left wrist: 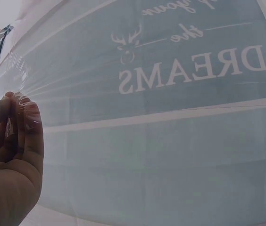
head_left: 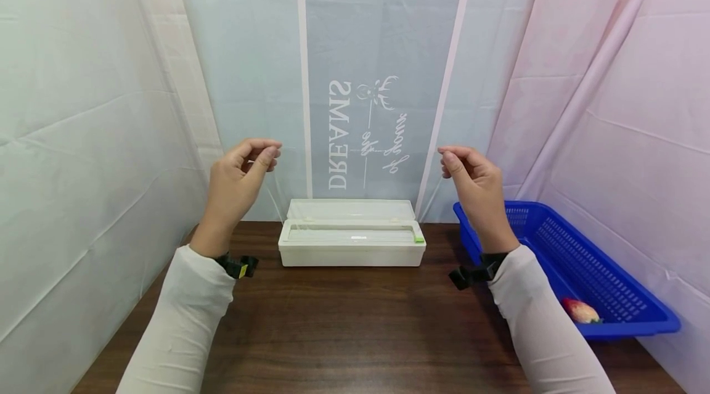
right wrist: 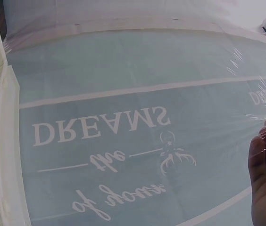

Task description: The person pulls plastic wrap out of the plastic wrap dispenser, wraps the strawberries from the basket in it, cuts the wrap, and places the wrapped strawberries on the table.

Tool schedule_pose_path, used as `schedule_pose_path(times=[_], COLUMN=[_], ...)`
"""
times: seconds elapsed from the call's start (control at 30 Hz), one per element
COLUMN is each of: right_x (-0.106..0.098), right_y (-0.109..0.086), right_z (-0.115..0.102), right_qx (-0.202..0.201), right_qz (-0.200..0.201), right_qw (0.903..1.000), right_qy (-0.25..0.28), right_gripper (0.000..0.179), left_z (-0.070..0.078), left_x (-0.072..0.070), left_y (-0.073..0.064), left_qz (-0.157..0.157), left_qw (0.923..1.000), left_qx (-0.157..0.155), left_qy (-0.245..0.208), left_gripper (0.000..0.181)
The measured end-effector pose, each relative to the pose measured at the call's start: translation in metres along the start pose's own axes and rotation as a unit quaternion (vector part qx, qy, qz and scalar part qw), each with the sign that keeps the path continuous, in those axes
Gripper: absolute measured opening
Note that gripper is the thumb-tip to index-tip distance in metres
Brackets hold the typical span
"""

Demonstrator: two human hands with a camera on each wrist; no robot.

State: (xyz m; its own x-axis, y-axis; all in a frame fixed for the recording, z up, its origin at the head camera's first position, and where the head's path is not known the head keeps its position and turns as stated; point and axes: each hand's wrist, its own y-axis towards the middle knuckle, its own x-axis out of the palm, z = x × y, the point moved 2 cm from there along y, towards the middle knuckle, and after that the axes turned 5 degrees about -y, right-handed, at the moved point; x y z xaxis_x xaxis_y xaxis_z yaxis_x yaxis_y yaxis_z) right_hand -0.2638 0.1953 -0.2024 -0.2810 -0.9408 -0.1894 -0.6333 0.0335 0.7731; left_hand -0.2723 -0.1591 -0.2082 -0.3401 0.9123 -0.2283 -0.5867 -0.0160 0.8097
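Observation:
A sheet of clear cling film [right wrist: 236,61] stretches up from a white cling film dispenser [head_left: 352,256] on the table. My left hand [head_left: 237,181] pinches one upper corner between thumb and fingers, above and left of the dispenser. At about the same height on the other side, my right hand [head_left: 476,187] pinches the opposite corner. In the left wrist view, wrinkles in the film fan out from the fingertips [left wrist: 31,110]. The dispenser's lid [head_left: 350,209] is raised at the back, and a green slider [head_left: 418,239] sits at the right end of its front edge.
On the right stands a blue perforated basket [head_left: 632,327], partly behind my right forearm, with a red and cream fruit [head_left: 579,311] in it. Brown wooden tabletop [head_left: 355,332] lies in front of the dispenser. Pale curtains [head_left: 83,104] surround the table at the back and sides.

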Motion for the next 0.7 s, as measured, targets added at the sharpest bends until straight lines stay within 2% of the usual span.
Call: schedule_pose_path(times=[0.3,0.5,0.6,0.7], right_x=[-0.006,-0.007,-0.007,-0.007], right_y=[0.005,0.006,0.006,0.007], right_z=[0.022,0.022,0.02,0.018], right_qx=[0.008,0.0,-0.002,-0.003], right_qz=[0.003,0.008,0.008,0.009], right_qw=[0.9999,0.9997,0.9997,0.9998], right_qy=[0.014,0.022,0.023,0.02], right_gripper=[0.026,0.028,0.027,0.027], left_z=[0.002,0.005,0.01,0.022], left_x=[-0.001,-0.001,-0.002,-0.002], left_y=[0.004,0.006,0.006,0.005], left_qz=[0.008,0.009,0.01,0.01], left_qw=[0.9997,0.9997,0.9997,0.9997], left_qx=[0.02,0.022,0.022,0.023], left_qy=[0.007,0.002,0.001,0.001], left_gripper=[0.023,0.023,0.021,0.021])
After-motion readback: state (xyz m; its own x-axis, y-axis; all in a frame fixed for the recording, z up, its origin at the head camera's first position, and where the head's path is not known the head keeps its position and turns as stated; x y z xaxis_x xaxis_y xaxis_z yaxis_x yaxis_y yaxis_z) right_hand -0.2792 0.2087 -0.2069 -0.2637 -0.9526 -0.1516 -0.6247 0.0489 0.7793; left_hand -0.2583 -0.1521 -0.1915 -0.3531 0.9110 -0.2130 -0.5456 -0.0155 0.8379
